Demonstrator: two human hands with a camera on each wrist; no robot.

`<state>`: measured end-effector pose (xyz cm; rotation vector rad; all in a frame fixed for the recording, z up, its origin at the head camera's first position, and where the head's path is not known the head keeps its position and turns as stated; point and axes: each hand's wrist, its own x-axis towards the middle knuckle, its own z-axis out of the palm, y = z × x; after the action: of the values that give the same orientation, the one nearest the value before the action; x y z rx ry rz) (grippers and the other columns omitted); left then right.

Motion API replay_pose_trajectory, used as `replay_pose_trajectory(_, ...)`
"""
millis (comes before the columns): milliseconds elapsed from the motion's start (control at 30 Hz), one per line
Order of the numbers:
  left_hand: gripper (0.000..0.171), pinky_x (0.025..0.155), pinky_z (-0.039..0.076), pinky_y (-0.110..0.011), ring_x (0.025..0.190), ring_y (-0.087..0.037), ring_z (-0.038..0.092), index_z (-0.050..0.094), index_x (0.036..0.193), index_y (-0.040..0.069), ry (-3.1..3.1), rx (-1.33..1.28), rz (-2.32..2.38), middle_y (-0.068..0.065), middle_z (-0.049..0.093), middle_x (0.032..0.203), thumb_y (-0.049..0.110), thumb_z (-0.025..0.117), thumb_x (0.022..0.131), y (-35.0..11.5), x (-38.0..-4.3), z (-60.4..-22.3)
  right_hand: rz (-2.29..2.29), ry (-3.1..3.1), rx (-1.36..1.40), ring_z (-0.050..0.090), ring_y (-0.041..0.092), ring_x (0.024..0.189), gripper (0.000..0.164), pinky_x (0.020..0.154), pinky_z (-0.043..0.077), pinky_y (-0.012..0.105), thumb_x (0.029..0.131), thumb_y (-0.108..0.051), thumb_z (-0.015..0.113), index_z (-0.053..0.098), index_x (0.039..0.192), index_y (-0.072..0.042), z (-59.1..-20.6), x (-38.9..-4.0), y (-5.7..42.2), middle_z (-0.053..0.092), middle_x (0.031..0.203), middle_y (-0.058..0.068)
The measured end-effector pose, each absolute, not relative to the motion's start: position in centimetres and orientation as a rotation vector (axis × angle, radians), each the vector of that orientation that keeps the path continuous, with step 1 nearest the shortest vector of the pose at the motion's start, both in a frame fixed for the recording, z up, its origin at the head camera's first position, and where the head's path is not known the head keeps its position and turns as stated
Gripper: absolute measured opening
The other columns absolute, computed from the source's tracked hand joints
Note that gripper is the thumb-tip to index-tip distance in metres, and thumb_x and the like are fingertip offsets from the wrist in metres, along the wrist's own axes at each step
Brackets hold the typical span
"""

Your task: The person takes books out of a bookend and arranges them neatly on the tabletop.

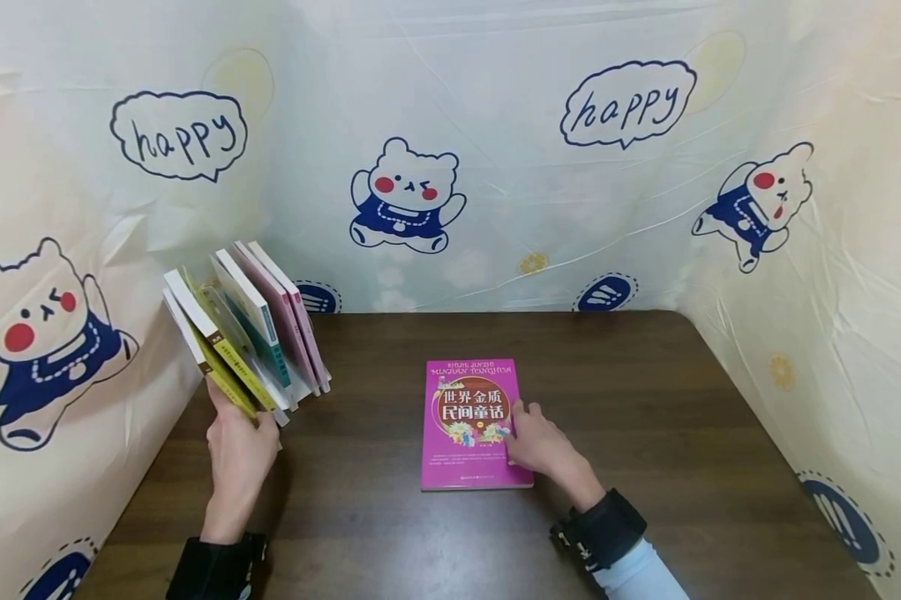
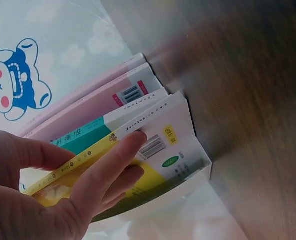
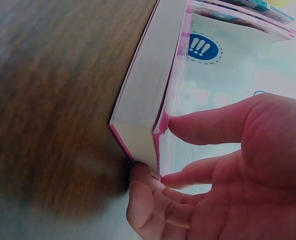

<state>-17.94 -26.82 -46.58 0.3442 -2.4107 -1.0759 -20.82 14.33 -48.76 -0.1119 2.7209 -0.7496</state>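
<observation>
From where I sit at the feed, I have both of the person's hands in the head view, each at a book. The left hand (image 1: 240,454), at the left of the frame, grasps the lower part of a yellow book (image 2: 93,151); in the left wrist view its thumb lies on one side of the spine and its fingers lie across the cover, near a barcode. I see that book in a row at the left of the head view, with a second yellow one close beside it, then a teal book (image 1: 277,354) and two pale pink books (image 1: 300,333) at the row's right end. The right hand (image 1: 543,442), just right of the frame's middle, grasps a bright pink book (image 1: 474,462) by its right edge; in the right wrist view I make out the thumb against the cover's edge and the other fingers curled at the page side near the corner. That book lies cover up in the middle of the brown table (image 1: 623,400), well apart from the row. Black cuffs (image 1: 608,521) circle both wrists, and a light blue sleeve (image 1: 638,571) shows at the lower right. Behind, I get a pale cloth (image 1: 510,208) printed with bears and the word "happy".
</observation>
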Motion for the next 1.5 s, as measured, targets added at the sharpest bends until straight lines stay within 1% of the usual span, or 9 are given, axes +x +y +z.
replay_pose_trajectory(100, 0.101, 0.046, 0.048, -0.033, 0.066, -0.041, 0.065, -0.005, 0.169, 0.022, -2.405, 0.349, -1.054, -0.035, 0.06, 0.116, -0.004, 0.06, 0.097, -26.78, -17.95, -46.52, -0.749, 2.721, -0.11, 0.06, 0.036, 0.106, 0.079, 0.087, 0.057, 0.052, 0.1, -0.023, 0.071, 0.031, 0.161, 0.007, -48.75, -20.84, 14.33, 0.043, 0.149, 0.031)
replay_pose_trajectory(300, 0.093, 0.057, 0.054, -0.057, 0.081, -0.053, 0.067, 0.0, 0.169, 0.015, -2.388, 0.399, -1.035, -0.041, 0.06, 0.122, 0.003, 0.058, 0.098, -27.04, -18.28, -46.26, -0.757, 2.719, -0.113, 0.06, 0.035, 0.104, 0.078, 0.085, 0.057, 0.05, 0.1, -0.022, 0.07, 0.031, 0.161, 0.008, -48.66, -20.86, 14.31, 0.043, 0.147, 0.032)
replay_pose_trajectory(367, 0.091, 0.059, 0.054, -0.06, 0.084, -0.054, 0.066, 0.0, 0.169, 0.014, -2.392, 0.421, -1.038, -0.042, 0.06, 0.122, 0.007, 0.057, 0.099, -27.18, -18.37, -46.23, -0.758, 2.718, -0.114, 0.06, 0.035, 0.104, 0.078, 0.084, 0.057, 0.049, 0.1, -0.022, 0.07, 0.031, 0.161, 0.008, -48.66, -20.83, 14.3, 0.043, 0.147, 0.032)
replay_pose_trajectory(433, 0.09, 0.057, 0.054, -0.056, 0.084, -0.054, 0.067, -0.001, 0.169, 0.013, -2.397, 0.434, -1.038, -0.042, 0.06, 0.12, 0.009, 0.057, 0.099, -27.31, -18.44, -46.22, -0.758, 2.718, -0.113, 0.06, 0.035, 0.104, 0.078, 0.083, 0.057, 0.048, 0.1, -0.022, 0.07, 0.031, 0.161, 0.008, -48.67, -20.79, 14.29, 0.043, 0.148, 0.031)
replay_pose_trajectory(567, 0.092, 0.046, 0.049, -0.041, 0.072, -0.047, 0.066, -0.005, 0.169, 0.017, -2.412, 0.449, -1.051, -0.038, 0.06, 0.112, 0.009, 0.055, 0.1, -27.5, -18.55, -46.22, -0.758, 2.719, -0.114, 0.06, 0.035, 0.104, 0.079, 0.084, 0.057, 0.049, 0.1, -0.022, 0.071, 0.031, 0.161, 0.007, -48.68, -20.73, 14.25, 0.043, 0.148, 0.031)
replay_pose_trajectory(700, 0.093, 0.042, 0.046, -0.035, 0.066, -0.042, 0.065, -0.007, 0.169, 0.02, -2.421, 0.454, -1.061, -0.036, 0.06, 0.109, 0.007, 0.054, 0.099, -27.59, -18.62, -46.16, -0.756, 2.72, -0.116, 0.06, 0.035, 0.105, 0.079, 0.085, 0.057, 0.05, 0.1, -0.022, 0.071, 0.031, 0.161, 0.007, -48.71, -20.74, 14.22, 0.043, 0.148, 0.031)
replay_pose_trajectory(1000, 0.095, 0.04, 0.047, -0.032, 0.059, -0.037, 0.065, -0.009, 0.169, 0.022, -2.426, 0.435, -1.08, -0.036, 0.06, 0.11, 0.003, 0.053, 0.1, -27.64, -18.56, -46.13, -0.75, 2.72, -0.111, 0.06, 0.036, 0.104, 0.079, 0.086, 0.058, 0.051, 0.099, -0.023, 0.072, 0.032, 0.16, 0.007, -48.8, -20.81, 14.22, 0.043, 0.148, 0.031)
replay_pose_trajectory(1367, 0.095, 0.042, 0.049, -0.03, 0.073, -0.049, 0.069, -0.01, 0.169, 0.021, -2.424, 0.424, -1.103, -0.043, 0.056, 0.124, 0.0, 0.052, 0.1, -27.42, -18.47, -45.99, -0.747, 2.72, -0.11, 0.06, 0.036, 0.104, 0.077, 0.083, 0.057, 0.05, 0.1, -0.022, 0.07, 0.032, 0.16, 0.008, -48.77, -20.89, 14.17, 0.043, 0.147, 0.032)
replay_pose_trajectory(1500, 0.093, 0.042, 0.048, -0.03, 0.072, -0.048, 0.068, -0.009, 0.169, 0.022, -2.408, 0.42, -1.109, -0.042, 0.056, 0.126, 0.001, 0.052, 0.101, -27.34, -18.42, -45.97, -0.745, 2.719, -0.106, 0.06, 0.036, 0.104, 0.077, 0.084, 0.057, 0.05, 0.1, -0.022, 0.07, 0.032, 0.16, 0.008, -48.69, -20.92, 14.13, 0.043, 0.147, 0.032)
